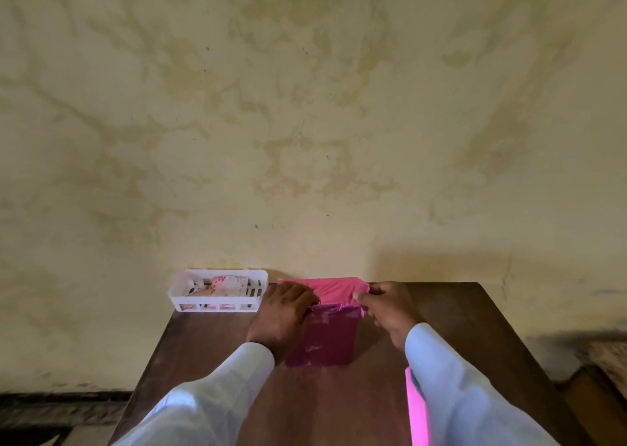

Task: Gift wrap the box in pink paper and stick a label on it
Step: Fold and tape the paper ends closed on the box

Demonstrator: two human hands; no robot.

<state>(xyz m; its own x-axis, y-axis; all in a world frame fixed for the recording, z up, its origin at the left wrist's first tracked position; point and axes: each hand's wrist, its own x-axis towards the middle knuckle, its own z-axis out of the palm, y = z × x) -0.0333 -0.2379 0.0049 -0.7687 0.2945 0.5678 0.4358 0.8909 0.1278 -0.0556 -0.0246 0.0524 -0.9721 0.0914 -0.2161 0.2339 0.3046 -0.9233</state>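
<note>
A loose pink sheet (pixel 417 411) lies under the right sleeve at the wooden table's (pixel 203 361) near edge. Mid-table stands the box (pixel 322 337) (already covered in pink paper (pixel 334 289)). The left hand (pixel 285 310) grips its top fold, the right hand (pixel 390 310) pinches the paper's right edge; a white basket (pixel 217 301) sits far left.
</note>
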